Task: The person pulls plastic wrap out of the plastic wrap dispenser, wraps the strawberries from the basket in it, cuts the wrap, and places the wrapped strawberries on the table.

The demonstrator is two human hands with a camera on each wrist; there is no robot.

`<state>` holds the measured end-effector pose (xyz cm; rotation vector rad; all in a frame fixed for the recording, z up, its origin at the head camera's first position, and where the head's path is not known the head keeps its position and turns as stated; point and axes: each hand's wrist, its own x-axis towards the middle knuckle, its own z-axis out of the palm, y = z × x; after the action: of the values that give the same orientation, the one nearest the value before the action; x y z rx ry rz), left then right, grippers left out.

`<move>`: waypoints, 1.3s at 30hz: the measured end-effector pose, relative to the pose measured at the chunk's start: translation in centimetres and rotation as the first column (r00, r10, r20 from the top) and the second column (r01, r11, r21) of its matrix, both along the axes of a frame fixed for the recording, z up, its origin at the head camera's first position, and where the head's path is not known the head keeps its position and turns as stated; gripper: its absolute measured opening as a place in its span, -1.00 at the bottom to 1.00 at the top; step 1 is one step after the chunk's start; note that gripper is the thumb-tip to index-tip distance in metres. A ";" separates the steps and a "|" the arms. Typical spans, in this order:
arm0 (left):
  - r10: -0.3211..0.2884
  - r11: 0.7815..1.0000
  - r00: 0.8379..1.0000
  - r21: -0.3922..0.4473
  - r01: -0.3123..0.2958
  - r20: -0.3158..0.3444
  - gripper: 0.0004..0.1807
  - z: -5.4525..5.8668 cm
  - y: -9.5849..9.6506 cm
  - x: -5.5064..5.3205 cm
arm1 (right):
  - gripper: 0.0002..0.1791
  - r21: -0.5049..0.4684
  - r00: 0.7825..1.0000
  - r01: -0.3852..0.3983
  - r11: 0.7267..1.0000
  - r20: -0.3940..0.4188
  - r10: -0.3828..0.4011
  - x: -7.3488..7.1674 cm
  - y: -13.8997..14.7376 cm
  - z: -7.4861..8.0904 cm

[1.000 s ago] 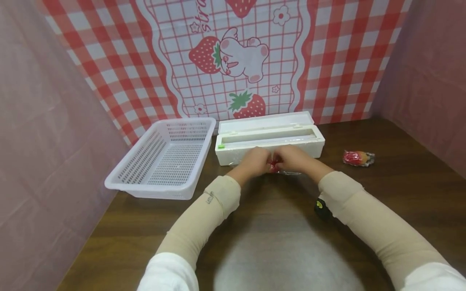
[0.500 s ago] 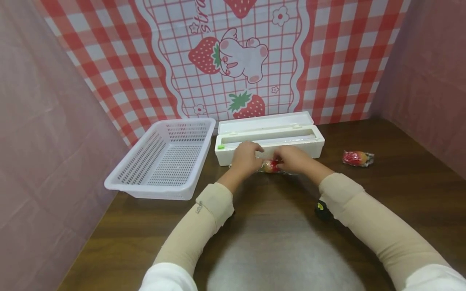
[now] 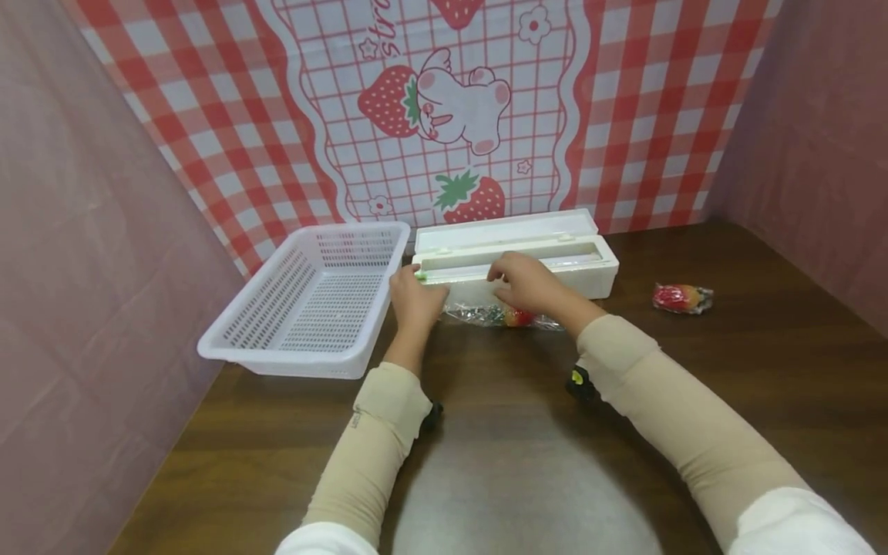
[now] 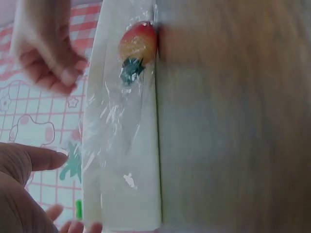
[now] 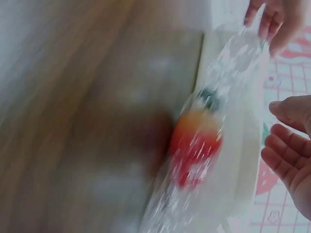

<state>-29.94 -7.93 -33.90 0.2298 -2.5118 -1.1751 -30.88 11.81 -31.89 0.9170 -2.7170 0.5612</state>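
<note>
In the head view my left hand [image 3: 418,302] is at the left end of a long white cling film box [image 3: 472,290], fingers beside its green slider [image 3: 421,275]. The left wrist view shows its thumb apart from its other fingers. My right hand [image 3: 530,285] hovers over the box front, fingers loosely bent, nothing between them. Along the box's front hangs clear film [image 5: 238,60] around a red-and-yellow fruit with a green top [image 5: 197,141]. Most of this fruit is visible in both wrist views.
A white perforated basket [image 3: 277,358] stands left of the box. A second red-and-yellow fruit, wrapped in film [image 3: 682,298], lies to the right on the brown wooden table [image 3: 527,432]. The box lid [image 3: 506,228] is raised at the back, near the checked cloth [image 3: 638,116].
Both hands have let go of the fruit at the box front. My left hand has moved left to the box's end; the right has risen and shifted slightly left.
</note>
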 end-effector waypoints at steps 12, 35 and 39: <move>-0.037 0.973 0.998 0.229 0.024 0.050 -0.15 -1.9 -1.0 -1.7 | -0.80 -0.045 0.996 -0.089 0.995 -0.030 0.088 -1.2 -4.5 0.7; -0.262 0.698 0.959 0.707 0.113 0.106 -0.36 -2.8 -4.2 -2.6 | -0.76 0.127 0.998 -0.062 0.990 0.028 0.059 -4.7 -12.4 1.2; -0.253 0.693 0.961 0.715 0.097 0.115 -0.37 -2.5 -4.0 -2.7 | -0.80 0.134 0.997 -0.075 0.988 0.000 0.076 -4.9 -12.2 1.2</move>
<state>-32.68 -11.94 -36.43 0.3135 -2.1344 -2.2795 -35.82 -0.41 -30.70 1.0565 -2.7525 0.3936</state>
